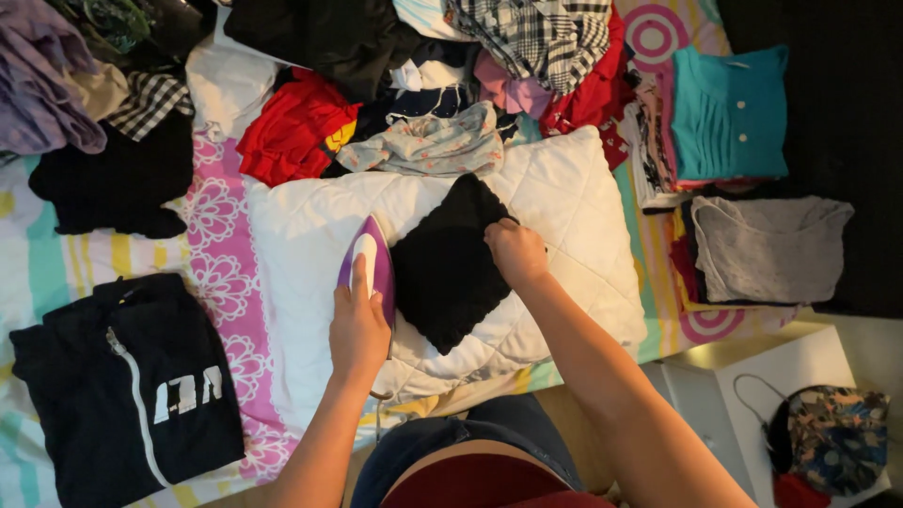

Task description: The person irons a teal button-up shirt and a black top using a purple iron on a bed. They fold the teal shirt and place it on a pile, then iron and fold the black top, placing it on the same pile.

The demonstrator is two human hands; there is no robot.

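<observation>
I see left hand (pixel 358 325) clenched round purple iron (pixel 370 266) at black cloth (pixel 450 261) edge; right hand (pixel 515 251) fingers pinch cloth corner, keeping it flat on white quilted pad (pixel 574 202).

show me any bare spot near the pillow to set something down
Bare sheet lies between the zip jacket and the black heap; also the white pillow corner right of the black cloth. Above the pillow, the clothes pile is crowded.
</observation>
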